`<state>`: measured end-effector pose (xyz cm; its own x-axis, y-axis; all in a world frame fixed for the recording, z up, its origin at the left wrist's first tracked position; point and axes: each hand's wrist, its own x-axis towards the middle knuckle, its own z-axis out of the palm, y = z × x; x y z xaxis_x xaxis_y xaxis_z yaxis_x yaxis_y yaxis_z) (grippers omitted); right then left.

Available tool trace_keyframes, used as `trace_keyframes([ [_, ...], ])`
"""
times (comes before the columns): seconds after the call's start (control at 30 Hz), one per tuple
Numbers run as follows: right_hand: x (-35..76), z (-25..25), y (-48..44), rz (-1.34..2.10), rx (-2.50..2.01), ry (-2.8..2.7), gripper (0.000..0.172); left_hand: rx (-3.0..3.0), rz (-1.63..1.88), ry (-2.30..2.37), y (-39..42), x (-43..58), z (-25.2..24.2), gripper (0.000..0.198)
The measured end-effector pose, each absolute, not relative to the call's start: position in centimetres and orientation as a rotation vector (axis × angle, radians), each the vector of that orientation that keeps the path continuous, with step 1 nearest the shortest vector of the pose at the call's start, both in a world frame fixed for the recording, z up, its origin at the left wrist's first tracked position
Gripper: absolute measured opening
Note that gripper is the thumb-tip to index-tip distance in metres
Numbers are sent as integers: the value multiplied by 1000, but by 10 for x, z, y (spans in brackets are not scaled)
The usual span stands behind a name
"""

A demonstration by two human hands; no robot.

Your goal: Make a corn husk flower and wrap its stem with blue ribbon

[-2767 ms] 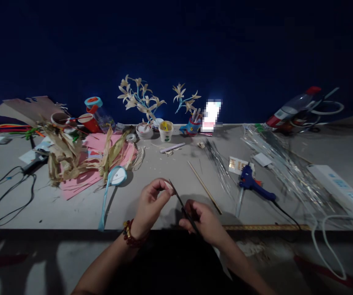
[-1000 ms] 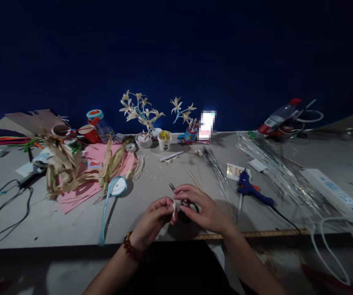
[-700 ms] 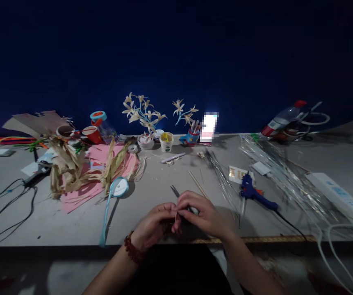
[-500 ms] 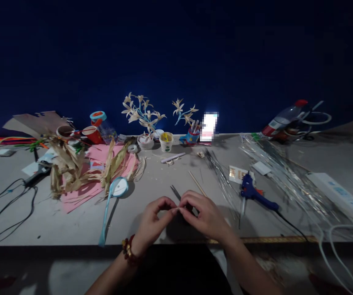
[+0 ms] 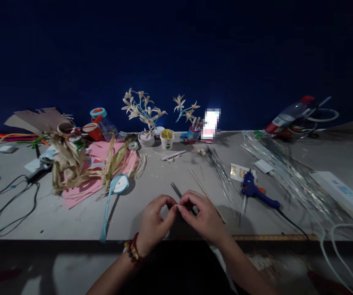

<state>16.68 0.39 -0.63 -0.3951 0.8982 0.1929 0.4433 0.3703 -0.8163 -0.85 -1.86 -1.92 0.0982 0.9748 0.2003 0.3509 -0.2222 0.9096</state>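
Note:
My left hand (image 5: 159, 219) and my right hand (image 5: 201, 214) meet fingertip to fingertip above the front of the table. Both are pinched closed around something small and pale between the tips, too small to name. A pair of dark scissors or tweezers (image 5: 175, 188) lies just beyond, partly hidden by my right hand. Next to that hand rests a thin wooden stick (image 5: 201, 184). Off to the left of my hands is a roll of light blue tape (image 5: 120, 184), with a strip (image 5: 105, 219) pulled out toward the table edge.
Dried corn husks (image 5: 68, 164) lie on pink sheets (image 5: 82, 192) at left. Pale flower sprays (image 5: 141, 108) stand at the back near a small white cup (image 5: 167, 141). On the right are a blue glue gun (image 5: 258, 192), wires (image 5: 221, 172), clear-wrapped strips (image 5: 290, 172) and a power strip (image 5: 342, 192).
The camera view has shifted slightly. My fingertips stay together with small finger movements, and more of the wooden stick shows beside my right hand.

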Motion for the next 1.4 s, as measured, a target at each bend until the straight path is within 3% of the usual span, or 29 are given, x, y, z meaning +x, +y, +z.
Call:
trace_keyframes([
  [0.47,160,-10,-4,714,-1221,-1847,11,1669,1374,1484,-16,-15,-31,12],
  [0.67,163,-7,-1,814,-1210,-1856,9,1741,1179,1262,-15,-13,-20,12],
  [0.97,165,-10,-4,751,-1233,-1791,10,1843,1350,1455,-11,-15,-26,15],
  [1.2,163,-9,-3,822,-1212,-1783,9,1870,1200,1238,-13,-7,-19,10],
  [1.4,161,-13,-5,720,-1199,-1762,10,1991,1307,1420,-11,-3,-25,12],
])
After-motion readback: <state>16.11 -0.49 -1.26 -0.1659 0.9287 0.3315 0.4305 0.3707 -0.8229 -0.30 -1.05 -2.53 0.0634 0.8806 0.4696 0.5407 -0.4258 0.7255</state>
